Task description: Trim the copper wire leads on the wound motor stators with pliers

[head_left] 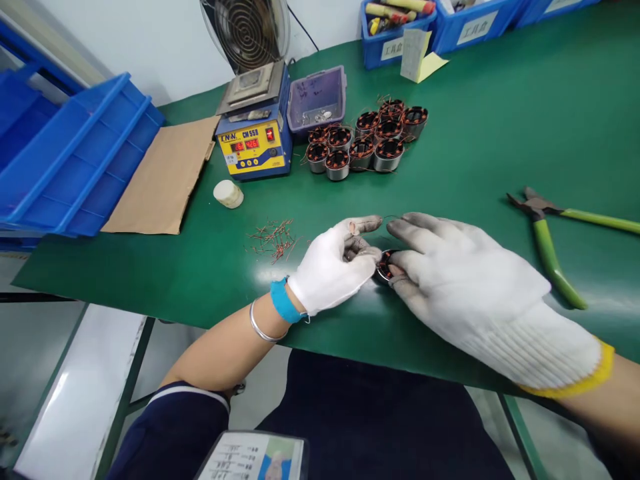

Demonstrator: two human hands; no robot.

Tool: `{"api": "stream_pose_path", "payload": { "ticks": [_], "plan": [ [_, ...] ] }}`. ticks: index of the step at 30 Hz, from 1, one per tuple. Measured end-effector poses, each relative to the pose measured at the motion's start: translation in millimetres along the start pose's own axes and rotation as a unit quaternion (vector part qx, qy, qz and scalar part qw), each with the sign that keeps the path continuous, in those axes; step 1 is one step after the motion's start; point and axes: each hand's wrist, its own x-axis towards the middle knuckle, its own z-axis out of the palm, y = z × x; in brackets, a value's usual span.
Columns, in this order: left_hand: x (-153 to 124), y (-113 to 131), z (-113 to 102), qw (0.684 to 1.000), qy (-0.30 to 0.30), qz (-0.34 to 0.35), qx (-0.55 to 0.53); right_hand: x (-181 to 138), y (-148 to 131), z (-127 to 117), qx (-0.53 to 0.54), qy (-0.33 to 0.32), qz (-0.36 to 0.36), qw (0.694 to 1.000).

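wire-wound ring (384, 265) is held on the green bench (480, 133), near the front edge, between two white-gloved hands, and is largely hidden by them. by the right grip (465, 280) the ring is grasped at its right side, with fingertips curled against it. the left grip (333, 272) is placed at the opposite side, touching the rim; whether it is clenched there cannot be told. a thin wire (390, 217) is seen arching between the foremost fingers. left of the left grip, copper clippings (274, 240) are scattered, and beyond them a white round block (229, 194) is set down. farther back, similar rings (388, 162) are clustered beside a purple bin (325, 83) and a blue-and-yellow unit (250, 157). to the right, green-handled cutters (550, 255) are laid with handles spread.
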Motion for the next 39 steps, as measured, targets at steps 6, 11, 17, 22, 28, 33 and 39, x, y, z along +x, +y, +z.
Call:
{"api": "stream_pose_path", "payload": {
  "ticks": [6, 11, 17, 22, 28, 33, 39],
  "plan": [
    [3, -9, -2, 0.998, -0.024, 0.053, 0.024, -6, -9, 2, 0.040, -0.006, 0.017, 0.999],
    [5, -8, -7, 0.996, -0.015, 0.064, 0.061, 1, -3, 7, 0.098, -0.031, 0.105, 0.989],
    [-2, 0, -5, 0.981, -0.059, 0.027, 0.180, 9, 1, 1, 0.208, -0.087, 0.249, 0.942],
    [-2, -2, -6, 0.964, -0.074, 0.056, 0.249, 4, 5, 6, 0.264, -0.062, 0.178, 0.946],
    [4, -11, -8, 0.947, -0.097, 0.087, 0.294, 9, 6, 0, 0.237, -0.117, 0.183, 0.947],
    [2, -8, -4, 0.948, -0.087, 0.063, 0.300, 16, 1, -8, 0.212, -0.146, 0.213, 0.943],
    [-2, -6, 3, 0.945, -0.070, 0.050, 0.315, 11, -3, 1, 0.299, -0.064, 0.207, 0.929]
  ]
}}
